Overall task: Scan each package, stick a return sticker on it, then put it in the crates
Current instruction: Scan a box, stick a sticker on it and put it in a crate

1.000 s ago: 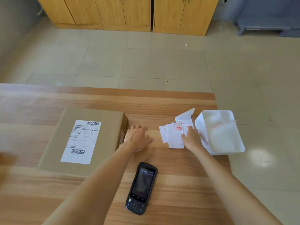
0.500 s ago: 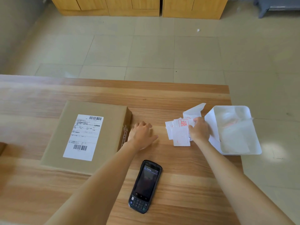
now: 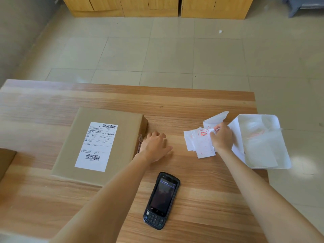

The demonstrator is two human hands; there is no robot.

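Flat brown cardboard package w/ white barcode label lies left on woodgrain table. Left hand flat beside its rt edge, fingers relaxed. Black handheld scanner nearer. Right hand pinches a paper return sticker on the loose stack, next to white plastic tray.

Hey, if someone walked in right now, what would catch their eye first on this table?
Probably the brown cardboard package with its white shipping label, lying flat at the table's left beside the left hand. Next, the right hand pinching at a pile of red-printed return stickers beside a white tray, with the black handheld scanner lying nearer.
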